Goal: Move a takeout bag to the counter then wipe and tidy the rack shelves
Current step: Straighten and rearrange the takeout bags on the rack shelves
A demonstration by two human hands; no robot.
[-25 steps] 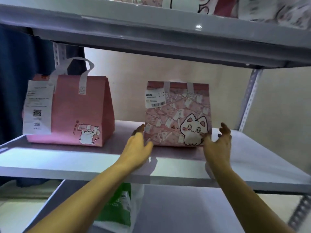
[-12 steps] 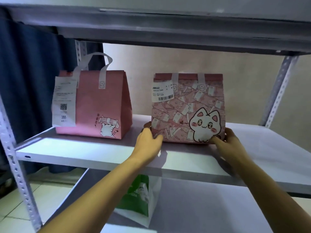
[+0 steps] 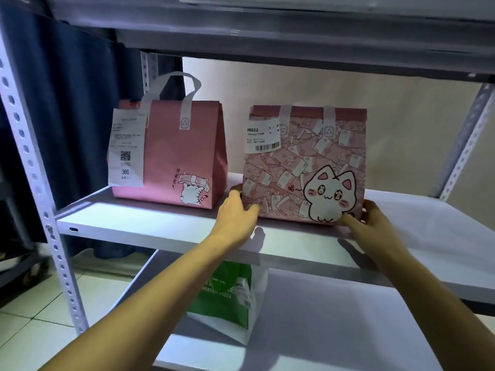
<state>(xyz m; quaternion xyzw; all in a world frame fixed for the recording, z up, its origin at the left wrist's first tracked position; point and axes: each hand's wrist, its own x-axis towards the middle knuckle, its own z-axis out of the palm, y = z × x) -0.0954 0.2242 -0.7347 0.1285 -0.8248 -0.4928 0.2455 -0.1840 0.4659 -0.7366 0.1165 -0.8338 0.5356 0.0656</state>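
Observation:
A pink takeout bag with a white cartoon cat and a label reading J8022 (image 3: 302, 167) stands upright on the middle rack shelf (image 3: 166, 231). My left hand (image 3: 235, 212) grips its lower left corner, fingers wrapped around the side. My right hand (image 3: 369, 220) holds its lower right corner, thumb on the front face. The bag's base rests on the shelf. A plain pink takeout bag with a long receipt and white handles (image 3: 171, 153) stands to its left, apart from it.
A green and white pizza bag (image 3: 227, 298) sits on the lower shelf (image 3: 334, 330), under my left forearm. The upper shelf (image 3: 267, 30) hangs close above the bags. A perforated rack post (image 3: 34, 170) and a dark curtain (image 3: 67, 103) stand at left. Tiled floor lies below.
My hands went from hovering beside the cat bag to closing on its lower corners. The view has shifted right and closer to the shelf.

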